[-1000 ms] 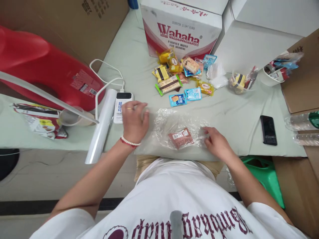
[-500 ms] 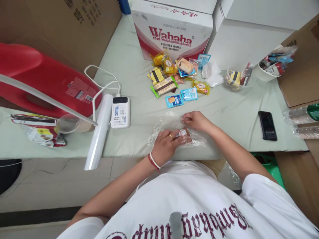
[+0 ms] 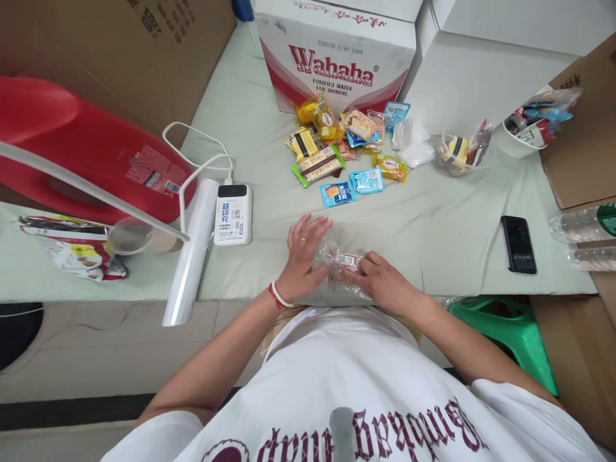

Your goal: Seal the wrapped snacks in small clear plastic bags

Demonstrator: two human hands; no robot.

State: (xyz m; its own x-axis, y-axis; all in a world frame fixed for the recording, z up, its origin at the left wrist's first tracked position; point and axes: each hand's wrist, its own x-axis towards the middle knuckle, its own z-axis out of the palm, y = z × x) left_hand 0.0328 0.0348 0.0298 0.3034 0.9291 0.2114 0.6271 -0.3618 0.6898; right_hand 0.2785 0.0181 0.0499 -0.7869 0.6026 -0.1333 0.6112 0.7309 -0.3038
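Note:
A small reddish-brown snack packet (image 3: 347, 259) with a white label lies near the table's front edge, wrapped in clear plastic film (image 3: 328, 249). My right hand (image 3: 387, 282) is on its right side, fingers bent and gripping the packet and film; the index finger lies across the lower part. To the left, my left hand (image 3: 304, 260) is open, its fingers stretched away from me and its thumb beside the film's left edge. Beyond the hands lie two blue snack packets (image 3: 337, 193) and a green-ended wrapped bar (image 3: 317, 167).
A power bank (image 3: 233, 221) and a roll of clear film (image 3: 190, 256) lie at left, near a red jug (image 3: 86, 154). Snacks sit before a Wahaba-style white water carton (image 3: 337, 70) marked Wahaha. A plastic bowl (image 3: 459, 163) and a phone (image 3: 518, 244) are at right.
The film, earlier spread out around the packet, is now folded close about it. My left hand has come off the packet and opened; my right hand has moved down onto it.

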